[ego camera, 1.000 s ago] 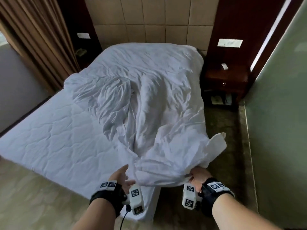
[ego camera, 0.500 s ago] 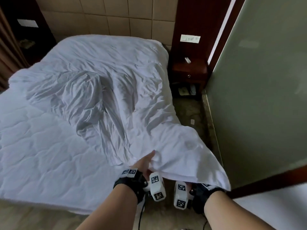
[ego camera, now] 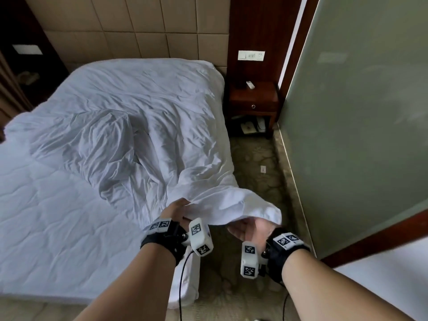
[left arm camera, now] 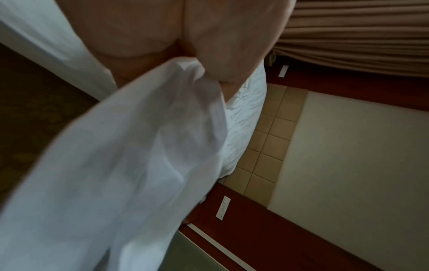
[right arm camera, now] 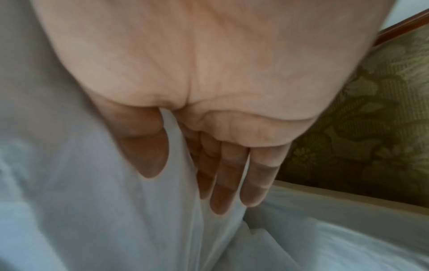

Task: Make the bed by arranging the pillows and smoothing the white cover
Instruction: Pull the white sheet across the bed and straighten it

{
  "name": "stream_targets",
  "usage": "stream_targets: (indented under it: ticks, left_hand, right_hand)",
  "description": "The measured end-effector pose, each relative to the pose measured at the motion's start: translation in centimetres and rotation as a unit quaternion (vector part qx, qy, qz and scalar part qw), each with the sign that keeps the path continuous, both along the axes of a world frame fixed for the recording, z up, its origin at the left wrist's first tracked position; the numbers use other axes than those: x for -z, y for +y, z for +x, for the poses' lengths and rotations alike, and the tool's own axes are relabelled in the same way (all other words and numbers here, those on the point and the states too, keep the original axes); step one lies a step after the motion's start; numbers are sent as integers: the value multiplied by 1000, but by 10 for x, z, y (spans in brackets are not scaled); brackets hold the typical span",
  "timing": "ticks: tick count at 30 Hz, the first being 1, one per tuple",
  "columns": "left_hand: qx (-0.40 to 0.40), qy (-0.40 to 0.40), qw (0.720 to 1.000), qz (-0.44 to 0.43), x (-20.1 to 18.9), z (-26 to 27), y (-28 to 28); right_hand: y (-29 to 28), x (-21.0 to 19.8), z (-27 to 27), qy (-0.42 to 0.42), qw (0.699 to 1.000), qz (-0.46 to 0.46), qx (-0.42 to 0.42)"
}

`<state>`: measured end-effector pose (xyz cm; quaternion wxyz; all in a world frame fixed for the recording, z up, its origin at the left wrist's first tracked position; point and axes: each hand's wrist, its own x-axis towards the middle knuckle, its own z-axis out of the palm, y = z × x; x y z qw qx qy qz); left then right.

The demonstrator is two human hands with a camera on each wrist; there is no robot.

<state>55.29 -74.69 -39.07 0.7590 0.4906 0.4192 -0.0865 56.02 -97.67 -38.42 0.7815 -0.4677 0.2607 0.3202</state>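
Now the right hand (ego camera: 249, 228) has come out from under the white cover (ego camera: 143, 126) and turned palm up. Big bed (ego camera: 46, 216): the cover lies bunched from 12 o'clock down to the 5 o'clock corner. Left hand (ego camera: 177, 208) pinches its lifted edge. Right-hand fingers (right arm camera: 232, 174) are straight, touching cloth.

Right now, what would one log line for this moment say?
stage: spreading cover | left hand: grips white cover corner | right hand: fingers straight under its edge | cover: bunched, wrinkled
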Motion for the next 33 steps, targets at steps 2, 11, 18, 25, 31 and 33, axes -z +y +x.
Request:
stream_targets:
  ticks: [2,11,18,25,31,33]
  left_hand:
    - [-35,2,999,-17,-1,3,-3]
    - [-67,29,996,46,-7,-5,-22]
    - [-114,46,990,63,-20,-29,-33]
    - [5,57,998,-13,-52,-63,-41]
    - [45,65,993,-92,-42,-81,-30]
    - [60,73,992,-88,-33,-80,-24]
  right_hand:
    - [-8,-4,6,-3,1000,-17,-2]
    - [-49,-1,41,48,994,-99,17]
    - [-39,18,47,-25,893,-350,-282]
    - [21,46,11,6,954,-143,-262]
    - [62,47,4,23,963,-100,-247]
    - [64,43,10,-4,953,-144,-265]
